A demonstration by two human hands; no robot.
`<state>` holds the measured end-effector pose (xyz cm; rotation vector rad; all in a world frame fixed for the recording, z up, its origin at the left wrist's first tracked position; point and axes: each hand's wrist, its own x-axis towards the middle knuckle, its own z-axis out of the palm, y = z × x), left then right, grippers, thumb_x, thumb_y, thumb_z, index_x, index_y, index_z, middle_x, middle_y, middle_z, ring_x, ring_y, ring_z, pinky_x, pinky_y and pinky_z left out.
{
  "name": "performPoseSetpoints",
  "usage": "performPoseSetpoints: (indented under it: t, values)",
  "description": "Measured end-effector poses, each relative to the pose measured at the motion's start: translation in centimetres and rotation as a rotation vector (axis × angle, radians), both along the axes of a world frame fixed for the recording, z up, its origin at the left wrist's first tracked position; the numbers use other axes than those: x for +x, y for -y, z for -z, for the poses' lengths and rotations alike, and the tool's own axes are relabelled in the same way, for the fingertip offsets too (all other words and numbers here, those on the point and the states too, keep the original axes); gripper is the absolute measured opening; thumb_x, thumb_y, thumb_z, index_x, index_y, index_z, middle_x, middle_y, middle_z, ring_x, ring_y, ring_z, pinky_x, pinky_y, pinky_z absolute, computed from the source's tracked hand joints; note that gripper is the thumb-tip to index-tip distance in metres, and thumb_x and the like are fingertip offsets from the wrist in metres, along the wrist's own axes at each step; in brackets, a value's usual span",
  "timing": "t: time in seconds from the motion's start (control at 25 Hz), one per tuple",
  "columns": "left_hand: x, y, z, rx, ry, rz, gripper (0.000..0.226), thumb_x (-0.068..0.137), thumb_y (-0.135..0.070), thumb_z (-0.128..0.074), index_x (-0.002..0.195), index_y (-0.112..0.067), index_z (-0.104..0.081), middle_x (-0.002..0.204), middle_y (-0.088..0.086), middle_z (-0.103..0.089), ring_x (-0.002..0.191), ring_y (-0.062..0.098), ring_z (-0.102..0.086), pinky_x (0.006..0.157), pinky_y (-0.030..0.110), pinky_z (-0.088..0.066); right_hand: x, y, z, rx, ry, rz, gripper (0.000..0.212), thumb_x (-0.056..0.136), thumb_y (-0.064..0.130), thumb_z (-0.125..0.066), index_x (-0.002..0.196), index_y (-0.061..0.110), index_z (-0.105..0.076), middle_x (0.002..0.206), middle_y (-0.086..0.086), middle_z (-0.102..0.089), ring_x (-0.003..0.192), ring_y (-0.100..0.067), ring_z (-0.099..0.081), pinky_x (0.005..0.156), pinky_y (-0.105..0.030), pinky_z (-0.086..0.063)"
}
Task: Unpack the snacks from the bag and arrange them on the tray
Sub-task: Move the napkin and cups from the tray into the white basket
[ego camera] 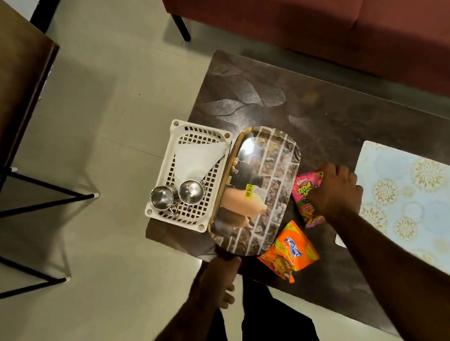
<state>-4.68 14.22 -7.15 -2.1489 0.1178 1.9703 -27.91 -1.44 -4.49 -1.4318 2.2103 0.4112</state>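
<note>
A glossy brick-patterned tray (278, 167) with a yellow price sticker lies on the dark table (320, 118), its near end at the table's edge. My left hand (219, 280) grips that near rim. A pink snack packet (303, 189) lies on the table just right of the tray, and my right hand (335, 190) is closed over its right side. An orange snack packet (290, 250) lies flat by the tray's near right corner, untouched. A pale blue bag with gold flower print (413, 199) lies flat at the table's right.
A white plastic basket (166, 173) touches the tray's left side and overhangs the table edge. It holds two steel cups (177, 195) and a white napkin. A maroon sofa (341, 20) stands behind the table. A wooden table with black legs (10, 77) stands left.
</note>
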Motion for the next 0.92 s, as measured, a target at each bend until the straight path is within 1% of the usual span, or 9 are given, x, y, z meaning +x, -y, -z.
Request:
performPoseSetpoints:
  t: [0.08,0.16,0.36,0.48,0.56,0.72,0.84,0.88,0.92]
  values:
    - [-0.3,0.1,1.8,-0.081,0.014,-0.253,0.042,0.094,-0.048,-0.057,0.115,-0.012,-0.054,0.096,0.014,-0.069,0.07,0.028,-0.069,0.063,0.035,-0.054,-0.4,-0.1,0.7,0.014,-0.004,-0.06,0.058,0.082,0.024,-0.07,0.136,0.011,-0.054,0.141,-0.019,-0.054,0.136,-0.044,-0.049,0.107,-0.052,-0.044]
    - [-1.1,0.8,3.2,-0.166,0.031,-0.357,0.038,0.098,-0.036,-0.055,0.122,-0.006,-0.054,0.098,0.013,-0.07,0.071,0.027,-0.07,0.061,0.033,-0.053,-0.3,0.0,1.2,0.007,-0.003,-0.111,0.058,0.084,0.03,-0.07,0.138,0.014,-0.055,0.142,-0.018,-0.054,0.136,-0.045,-0.049,0.109,-0.053,-0.042]
    - [-2.0,1.0,4.3,-0.23,0.12,-0.35,0.041,0.1,-0.032,-0.049,0.135,-0.014,-0.038,0.097,0.013,-0.075,0.068,0.03,-0.076,0.049,0.033,-0.056,0.0,1.2,1.4,0.113,0.06,-0.061,0.062,0.086,0.039,-0.067,0.144,0.021,-0.054,0.151,-0.015,-0.046,0.14,-0.046,-0.048,0.115,-0.057,-0.04]
    - [-1.9,0.4,4.1,-0.272,0.126,-0.32,0.038,0.096,-0.029,-0.047,0.131,-0.024,-0.034,0.089,0.011,-0.074,0.05,0.025,-0.07,0.049,0.034,-0.056,-0.6,1.1,1.2,0.141,0.033,-0.076,0.066,0.085,0.038,-0.068,0.147,0.022,-0.053,0.153,-0.014,-0.044,0.143,-0.044,-0.046,0.115,-0.057,-0.039]
    - [-1.4,0.2,4.0,-0.293,0.118,-0.292,0.041,0.088,-0.031,-0.048,0.126,-0.03,-0.033,0.086,0.01,-0.073,0.047,0.024,-0.068,0.05,0.035,-0.056,-0.5,1.0,0.7,0.089,0.012,-0.107,0.062,0.087,0.04,-0.066,0.144,0.018,-0.056,0.151,-0.014,-0.046,0.143,-0.042,-0.045,0.114,-0.056,-0.039]
    - [0.1,0.3,3.9,-0.215,0.001,-0.254,0.049,0.085,-0.035,-0.046,0.131,-0.024,-0.036,0.076,0.007,-0.065,0.053,0.028,-0.065,0.057,0.04,-0.057,2.1,1.7,-0.3,-0.095,0.049,-0.255,0.05,0.09,0.038,-0.063,0.137,0.022,-0.061,0.143,-0.012,-0.054,0.138,-0.04,-0.049,0.11,-0.052,-0.039]
    - [0.9,0.4,3.8,-0.25,0.027,-0.154,0.052,0.096,-0.025,-0.047,0.146,-0.021,-0.033,0.097,0.011,-0.07,0.067,0.029,-0.072,0.053,0.037,-0.058,5.5,2.7,-0.6,-0.135,0.143,-0.336,0.052,0.089,0.032,-0.065,0.14,0.027,-0.06,0.143,-0.007,-0.056,0.138,-0.036,-0.05,0.111,-0.049,-0.04]
    - [1.0,0.8,3.5,-0.188,-0.016,-0.183,0.047,0.1,-0.027,-0.045,0.145,-0.016,-0.037,0.102,0.013,-0.07,0.074,0.032,-0.072,0.061,0.043,-0.06,6.4,3.0,-0.6,-0.12,0.178,-0.343,0.052,0.091,0.033,-0.064,0.142,0.029,-0.059,0.144,-0.006,-0.057,0.139,-0.035,-0.051,0.112,-0.05,-0.041]
    - [1.0,1.2,3.4,-0.109,-0.092,-0.224,0.04,0.103,-0.031,-0.039,0.136,-0.009,-0.044,0.103,0.013,-0.068,0.079,0.035,-0.07,0.076,0.051,-0.059,6.9,3.4,-0.4,-0.076,0.21,-0.357,0.052,0.093,0.035,-0.063,0.145,0.029,-0.057,0.147,-0.006,-0.056,0.14,-0.035,-0.052,0.114,-0.05,-0.043]
